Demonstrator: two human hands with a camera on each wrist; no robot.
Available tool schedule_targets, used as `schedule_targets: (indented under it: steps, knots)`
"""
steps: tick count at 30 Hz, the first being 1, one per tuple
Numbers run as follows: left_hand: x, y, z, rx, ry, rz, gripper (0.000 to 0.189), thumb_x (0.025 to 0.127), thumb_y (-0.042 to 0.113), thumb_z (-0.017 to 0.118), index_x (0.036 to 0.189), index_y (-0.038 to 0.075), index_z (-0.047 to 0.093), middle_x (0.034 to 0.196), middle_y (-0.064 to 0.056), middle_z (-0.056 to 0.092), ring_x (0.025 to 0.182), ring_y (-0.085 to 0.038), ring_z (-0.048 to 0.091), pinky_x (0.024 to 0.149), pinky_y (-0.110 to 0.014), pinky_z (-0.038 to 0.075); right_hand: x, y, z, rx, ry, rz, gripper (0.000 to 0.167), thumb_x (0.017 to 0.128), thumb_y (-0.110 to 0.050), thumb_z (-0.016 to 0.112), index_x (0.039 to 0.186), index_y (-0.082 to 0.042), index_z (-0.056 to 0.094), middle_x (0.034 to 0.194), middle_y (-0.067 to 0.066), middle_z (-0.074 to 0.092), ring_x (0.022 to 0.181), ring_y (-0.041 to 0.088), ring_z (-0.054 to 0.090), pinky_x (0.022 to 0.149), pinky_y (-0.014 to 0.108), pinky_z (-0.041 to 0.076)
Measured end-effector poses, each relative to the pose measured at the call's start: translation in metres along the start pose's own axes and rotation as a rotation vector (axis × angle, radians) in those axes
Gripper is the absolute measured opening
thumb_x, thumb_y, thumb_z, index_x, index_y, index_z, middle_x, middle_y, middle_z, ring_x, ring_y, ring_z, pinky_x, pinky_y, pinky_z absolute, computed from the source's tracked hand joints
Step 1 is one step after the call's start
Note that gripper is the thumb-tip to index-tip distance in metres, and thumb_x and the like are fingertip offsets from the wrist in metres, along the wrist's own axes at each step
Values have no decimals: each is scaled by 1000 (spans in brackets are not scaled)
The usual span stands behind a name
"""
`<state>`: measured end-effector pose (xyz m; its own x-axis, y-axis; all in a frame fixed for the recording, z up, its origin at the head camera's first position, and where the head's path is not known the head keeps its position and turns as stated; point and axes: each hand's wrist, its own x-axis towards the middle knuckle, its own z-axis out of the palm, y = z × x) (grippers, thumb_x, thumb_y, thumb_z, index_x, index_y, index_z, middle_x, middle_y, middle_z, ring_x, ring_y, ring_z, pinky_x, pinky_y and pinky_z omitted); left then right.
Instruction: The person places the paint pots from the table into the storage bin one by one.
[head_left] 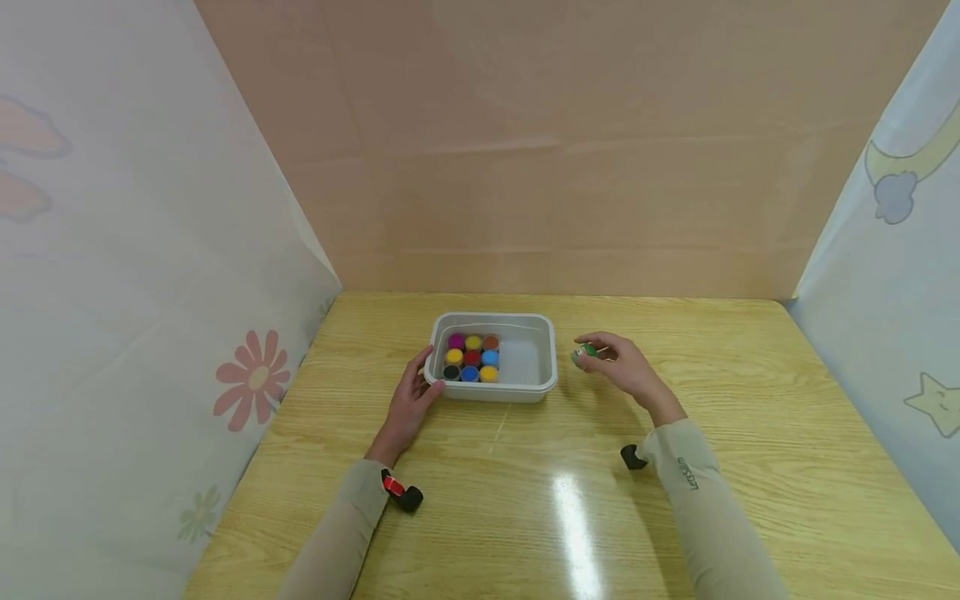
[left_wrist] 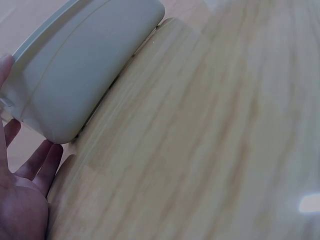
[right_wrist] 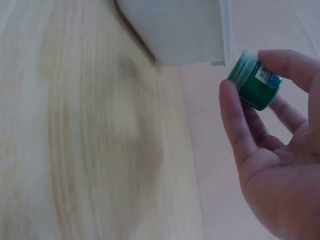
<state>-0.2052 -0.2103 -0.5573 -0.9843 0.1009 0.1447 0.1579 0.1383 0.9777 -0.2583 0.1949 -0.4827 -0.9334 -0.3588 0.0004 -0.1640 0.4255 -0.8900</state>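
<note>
A small jar of green paint (right_wrist: 256,82) with a white label is pinched between the thumb and fingers of my right hand (head_left: 621,364). It is held above the table, just right of a white plastic tub (head_left: 491,392). My left hand (head_left: 410,404) grips the tub's left end, thumb at the front rim and fingers along the side. Several paint jars stand in rows in the tub's left part, among them a purple jar (head_left: 457,341), a red jar (head_left: 472,357) and a black jar (head_left: 452,373). Bare tub floor (head_left: 520,362) shows to their right.
The tub stands on a wood-grain table (head_left: 480,500) towards its back edge. Behind rises a brown paper-like backdrop (head_left: 562,167). Patterned white sheets (head_left: 150,250) hang at both sides. A black wrist mount (head_left: 633,457) sits at the right cuff.
</note>
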Motion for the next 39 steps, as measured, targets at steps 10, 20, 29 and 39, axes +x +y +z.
schedule_targets:
  steps: [10, 20, 29, 39]
  knots:
    - [-1, 0, 0, 16, 13, 5, 64, 105, 28, 63, 161, 38, 33, 168, 5, 31, 148, -28, 44, 120, -55, 37, 1, -5, -3, 129, 48, -28, 43, 103, -26, 67, 139, -5, 59, 133, 14, 58, 107, 13, 64, 100, 37, 52]
    - [0, 1, 0, 15, 9, -6, 66, 105, 24, 63, 162, 36, 31, 169, 3, 29, 149, -28, 43, 120, -55, 36, 3, -8, 1, 184, 75, -58, 41, 99, -20, 73, 135, -5, 58, 133, 13, 54, 106, 12, 63, 88, 22, 57]
    - [0, 2, 1, 7, 10, -12, 67, 105, 25, 63, 163, 34, 30, 169, 1, 29, 149, -30, 43, 121, -54, 36, 7, -17, 3, 223, 89, -87, 41, 96, -14, 75, 130, -1, 55, 124, 8, 56, 105, 7, 66, 86, 20, 57]
    - [-1, 5, 1, 6, 16, -7, 65, 105, 26, 63, 161, 36, 33, 168, 1, 32, 149, -28, 44, 120, -54, 37, 8, -18, 5, 121, 117, -100, 41, 95, -21, 77, 128, -4, 60, 120, 10, 60, 105, 24, 56, 88, 27, 51]
